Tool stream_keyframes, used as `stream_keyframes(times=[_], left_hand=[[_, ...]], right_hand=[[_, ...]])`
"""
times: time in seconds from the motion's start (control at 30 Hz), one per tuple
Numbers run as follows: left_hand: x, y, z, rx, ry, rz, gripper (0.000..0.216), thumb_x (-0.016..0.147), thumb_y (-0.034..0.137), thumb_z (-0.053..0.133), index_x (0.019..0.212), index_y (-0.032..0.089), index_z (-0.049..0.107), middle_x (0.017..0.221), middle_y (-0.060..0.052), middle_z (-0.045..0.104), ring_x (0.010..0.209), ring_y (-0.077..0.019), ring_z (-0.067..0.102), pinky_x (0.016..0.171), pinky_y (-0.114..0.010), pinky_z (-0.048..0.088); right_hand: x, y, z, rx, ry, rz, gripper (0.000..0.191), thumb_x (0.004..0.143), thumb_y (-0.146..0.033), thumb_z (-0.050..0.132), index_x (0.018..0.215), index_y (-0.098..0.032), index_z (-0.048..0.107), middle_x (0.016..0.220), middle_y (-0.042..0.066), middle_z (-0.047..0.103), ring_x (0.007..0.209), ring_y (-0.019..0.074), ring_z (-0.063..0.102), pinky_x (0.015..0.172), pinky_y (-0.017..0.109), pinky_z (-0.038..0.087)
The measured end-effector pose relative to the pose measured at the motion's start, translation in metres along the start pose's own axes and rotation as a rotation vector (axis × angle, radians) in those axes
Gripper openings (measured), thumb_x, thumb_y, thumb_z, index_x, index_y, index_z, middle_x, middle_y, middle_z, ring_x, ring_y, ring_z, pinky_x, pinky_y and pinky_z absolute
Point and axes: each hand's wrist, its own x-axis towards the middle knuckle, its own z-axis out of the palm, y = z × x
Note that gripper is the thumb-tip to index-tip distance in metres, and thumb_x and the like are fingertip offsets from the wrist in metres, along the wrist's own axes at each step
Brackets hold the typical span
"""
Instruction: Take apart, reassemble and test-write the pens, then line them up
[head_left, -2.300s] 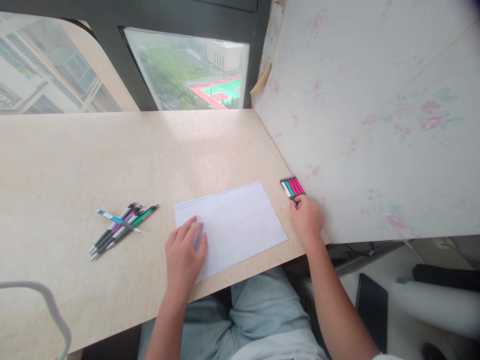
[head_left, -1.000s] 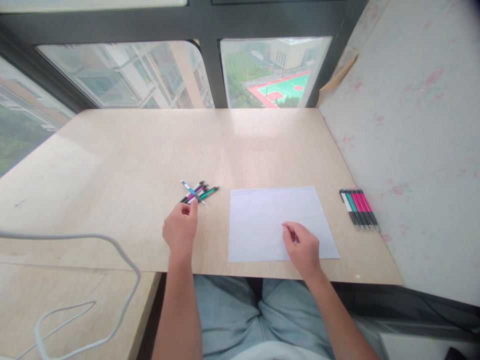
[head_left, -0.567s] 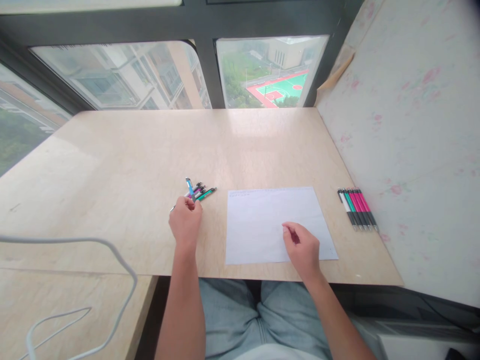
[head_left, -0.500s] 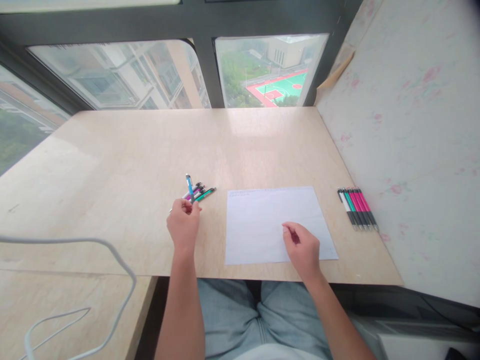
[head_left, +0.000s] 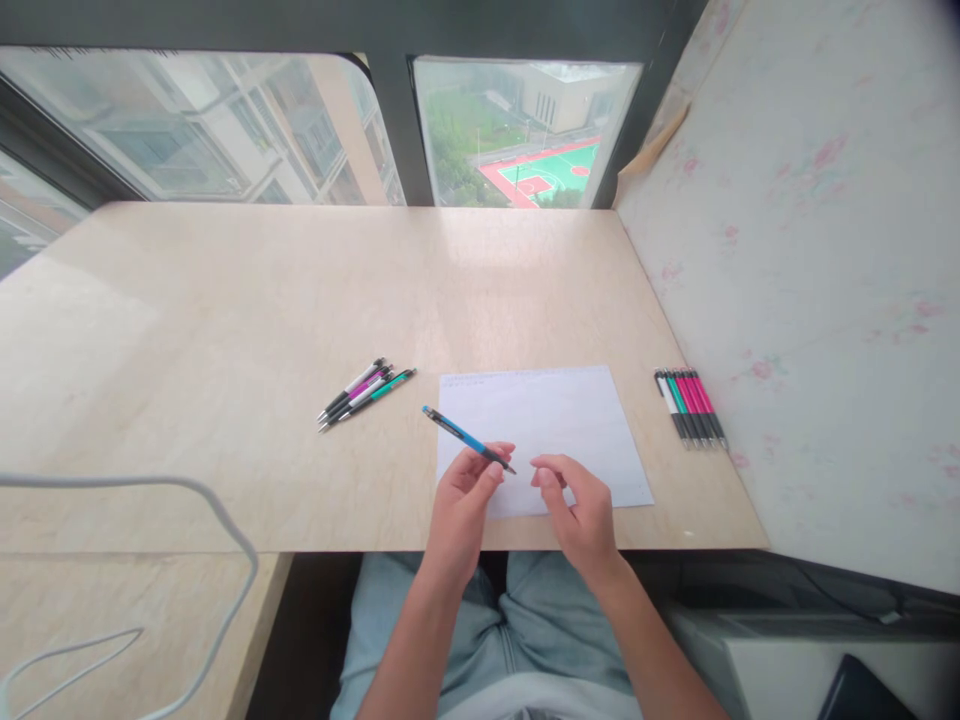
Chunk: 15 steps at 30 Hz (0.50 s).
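Tabletop [head_left: 225, 290]: runs back to the window [head_left: 517, 130], whose frame is cut off at the top; near edge lies just before the lap. Widest room for moving is its left and rear part. Floral wall [head_left: 795, 280] bounds the right side, close behind the pen row [head_left: 690, 405]. Paper sheet [head_left: 540, 410]: near edge partly hidden by both hands; marks along its far edge too faint to read. Cable [head_left: 150, 482] leaves frame at left. Left hand [head_left: 461, 505]: thumb and fingers pinched on the blue pen [head_left: 457, 430] near its tip, held slanting over the sheet. Right hand [head_left: 585, 505]: fingers loosely bent, thumb slightly apart, nothing seen in grasp; palm hidden. Loose pens [head_left: 360, 400] overlap, left of sheet.
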Motion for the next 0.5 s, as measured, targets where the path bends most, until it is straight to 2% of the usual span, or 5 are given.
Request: stream_keyframes(times=[0.1,0.2,0.27,0.37,0.5], left_hand=[[-0.007,-0.007,0.009,0.009,-0.068,-0.030,0.023,0.082,0.032,0.073,0.101,0.020,0.071,0.113,-0.009,0.069,0.097,-0.0197,0.061,0.084,-0.031,0.048],[-0.011,-0.007,0.010,0.026,-0.125,-0.040,0.020,0.082,0.030,0.073,0.098,0.019,0.072,0.115,-0.008,0.067,0.101,-0.0210,0.060,0.084,-0.031,0.048],[-0.013,-0.005,0.007,0.051,-0.135,-0.027,0.019,0.081,0.028,0.073,0.098,0.019,0.072,0.115,-0.008,0.067,0.106,-0.0223,0.059,0.089,-0.031,0.047],[-0.012,0.000,-0.002,0.041,-0.091,-0.015,0.029,0.081,0.029,0.074,0.109,0.021,0.071,0.112,-0.009,0.069,0.108,-0.0222,0.060,0.091,-0.032,0.046],[-0.007,0.006,-0.017,-0.025,-0.024,0.010,0.027,0.082,0.033,0.073,0.106,0.019,0.071,0.105,-0.009,0.071,0.092,-0.0179,0.062,0.084,-0.030,0.048]], right_hand=[[-0.004,-0.016,0.004,0.258,-0.124,0.137,0.027,0.099,-0.035,0.044,0.094,-0.021,0.067,0.080,0.003,0.065,0.071,0.0156,0.059,0.066,0.028,0.047],[-0.004,-0.022,0.003,0.406,-0.196,0.280,0.031,0.098,-0.040,0.048,0.080,-0.020,0.064,0.068,0.000,0.059,0.066,0.0142,0.055,0.062,0.026,0.044],[-0.004,-0.021,-0.002,0.426,-0.217,0.334,0.031,0.096,-0.042,0.052,0.076,-0.020,0.062,0.066,-0.001,0.057,0.065,0.0135,0.053,0.062,0.026,0.042],[-0.004,-0.017,-0.012,0.385,-0.208,0.365,0.029,0.094,-0.042,0.056,0.076,-0.020,0.063,0.066,-0.001,0.059,0.065,0.0134,0.054,0.064,0.027,0.042],[-0.005,-0.009,-0.022,0.374,-0.138,0.402,0.024,0.090,-0.042,0.063,0.081,-0.020,0.068,0.066,-0.001,0.061,0.065,0.0136,0.054,0.063,0.027,0.041]])
